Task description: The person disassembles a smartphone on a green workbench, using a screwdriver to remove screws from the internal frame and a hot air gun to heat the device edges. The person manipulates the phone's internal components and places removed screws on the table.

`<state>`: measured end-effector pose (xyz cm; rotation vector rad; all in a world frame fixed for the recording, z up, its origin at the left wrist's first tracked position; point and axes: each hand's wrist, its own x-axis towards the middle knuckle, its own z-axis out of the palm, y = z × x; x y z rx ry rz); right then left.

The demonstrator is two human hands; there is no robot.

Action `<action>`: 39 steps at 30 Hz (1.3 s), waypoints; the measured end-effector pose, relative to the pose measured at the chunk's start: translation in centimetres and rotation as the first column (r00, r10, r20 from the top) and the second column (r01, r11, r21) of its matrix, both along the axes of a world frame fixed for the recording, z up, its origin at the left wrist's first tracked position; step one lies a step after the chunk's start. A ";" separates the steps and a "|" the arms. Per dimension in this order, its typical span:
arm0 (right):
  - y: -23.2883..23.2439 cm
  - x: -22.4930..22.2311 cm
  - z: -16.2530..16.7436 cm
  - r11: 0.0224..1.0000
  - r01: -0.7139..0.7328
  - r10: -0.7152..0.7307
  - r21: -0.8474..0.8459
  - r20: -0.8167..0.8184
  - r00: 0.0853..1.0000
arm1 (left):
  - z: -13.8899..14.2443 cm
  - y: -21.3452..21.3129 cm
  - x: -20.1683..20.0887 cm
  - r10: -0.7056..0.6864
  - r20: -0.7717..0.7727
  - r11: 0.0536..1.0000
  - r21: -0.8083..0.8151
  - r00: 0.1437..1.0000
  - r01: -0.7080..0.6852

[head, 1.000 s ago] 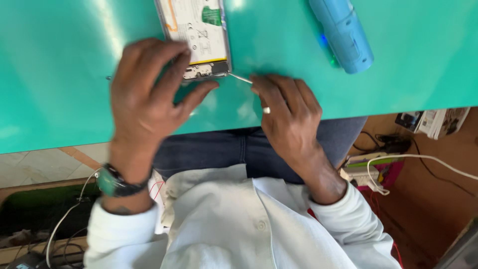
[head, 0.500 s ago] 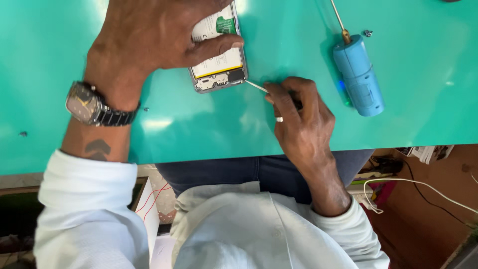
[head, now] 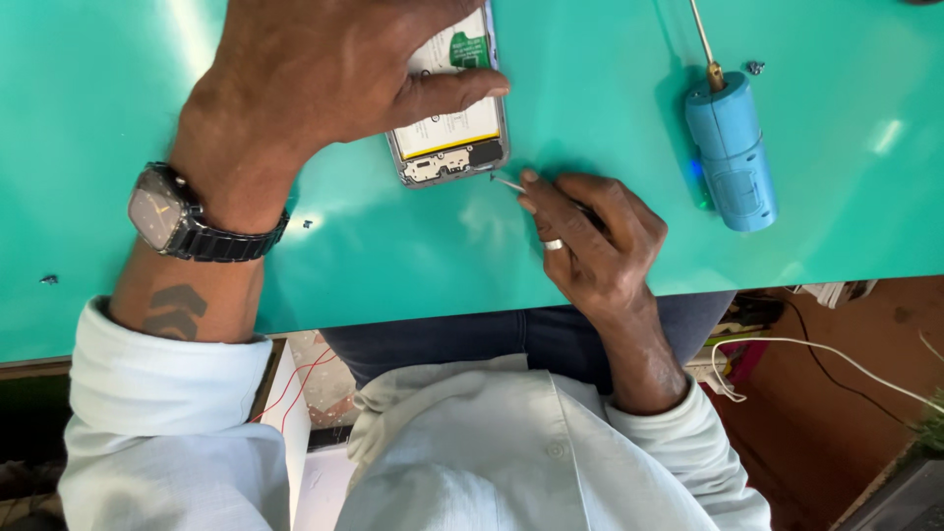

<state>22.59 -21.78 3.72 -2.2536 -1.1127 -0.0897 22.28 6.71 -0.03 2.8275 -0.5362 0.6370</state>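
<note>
An opened phone (head: 450,126) is being pinned to the green table (head: 393,256) by the left hand (head: 315,79), fingers closed over it. Thin tweezers (head: 509,182) are being pinched at its lower corner by the right hand (head: 595,241). A blue electric screwdriver (head: 730,152) is lying nearby, cables trailing on the floor.

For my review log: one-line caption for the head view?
Left hand steadies an opened phone while right hand holds tweezers at its corner.

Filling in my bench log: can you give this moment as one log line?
left hand: holds opened phone on green table | right hand: pinches thin metal tool at phone's lower corner | blue electric screwdriver: lying apart
</note>
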 end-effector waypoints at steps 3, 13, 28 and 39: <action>0.1 0.1 0.0 0.999 -0.028 0.027 0.017 0.021 0.999 | 0.1 0.4 0.0 -0.016 0.044 0.998 -0.053 0.999 0.018; 1.1 -1.2 1.2 0.996 0.090 -0.088 0.011 -0.125 0.988 | 0.5 0.8 0.1 0.031 -0.091 0.997 -0.074 0.995 -0.038; 1.0 3.8 3.6 0.932 -0.174 0.202 -0.316 0.057 0.978 | 0.0 0.8 0.6 0.046 -0.024 0.989 -0.136 0.999 -0.049; 2.2 5.3 1.7 0.962 -0.270 0.269 -0.038 -0.026 0.963 | -0.3 0.9 0.5 0.061 0.057 0.992 -0.118 0.996 -0.054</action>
